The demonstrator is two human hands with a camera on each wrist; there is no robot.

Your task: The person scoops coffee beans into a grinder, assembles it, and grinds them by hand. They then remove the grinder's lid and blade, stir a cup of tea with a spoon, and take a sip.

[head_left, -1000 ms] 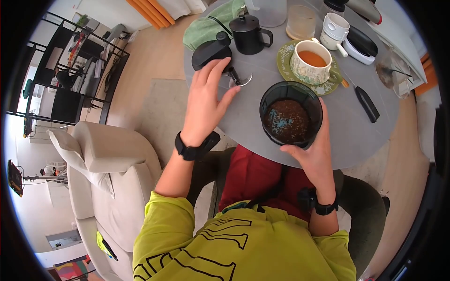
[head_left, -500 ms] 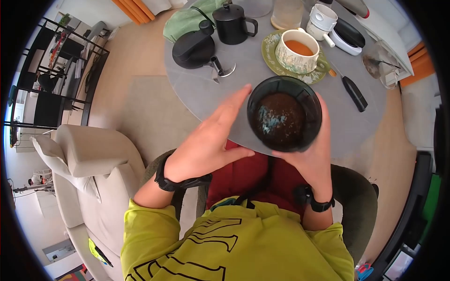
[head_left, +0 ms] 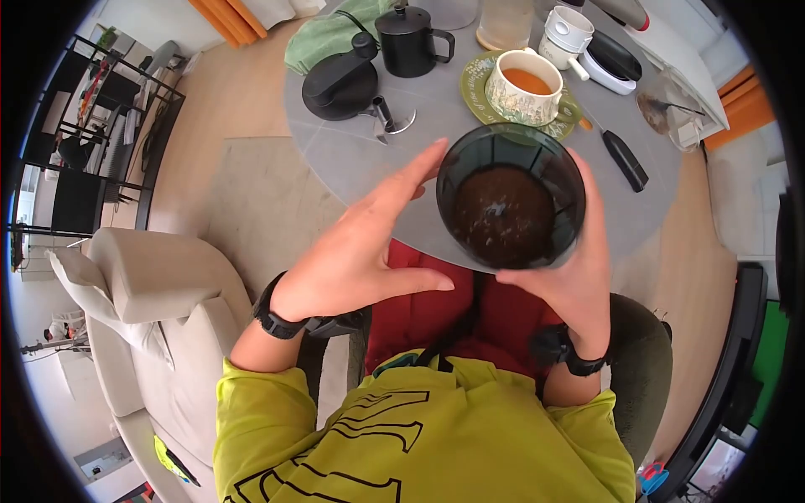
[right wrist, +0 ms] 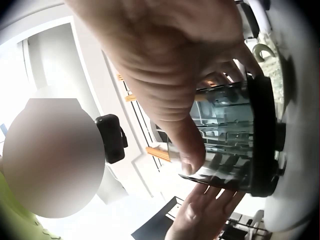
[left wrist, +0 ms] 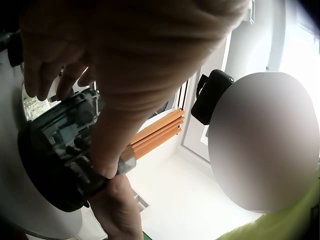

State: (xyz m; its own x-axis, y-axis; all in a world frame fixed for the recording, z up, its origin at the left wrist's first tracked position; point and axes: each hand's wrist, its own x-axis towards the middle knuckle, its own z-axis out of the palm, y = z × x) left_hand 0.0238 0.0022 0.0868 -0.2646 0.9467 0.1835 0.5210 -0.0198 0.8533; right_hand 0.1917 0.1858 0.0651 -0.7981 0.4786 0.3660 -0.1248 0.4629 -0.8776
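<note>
A dark translucent container [head_left: 511,197] with brown grounds inside is held above the table's near edge. My right hand [head_left: 570,272] grips its right side, thumb near the bottom rim and fingers around the far side. To its left, my left hand [head_left: 356,243] stands with fingers and thumb spread, a gap between thumb and container in the head view. In the right wrist view the container [right wrist: 225,135] shows clear ribbed walls and a black base. The left wrist view shows the same container [left wrist: 65,145] beside the left hand.
On the grey table [head_left: 335,155] stand a black lidded pot [head_left: 408,42], a black round device [head_left: 340,84], a cup of orange-brown liquid [head_left: 524,88] on a green saucer, a black-handled tool [head_left: 625,159], a white cup [head_left: 568,33] and a green cloth [head_left: 323,38].
My left hand has moved from near the black device down beside the container. The container, in my right hand, looks larger and nearer the camera, and the pale patch on the grounds has shrunk.
</note>
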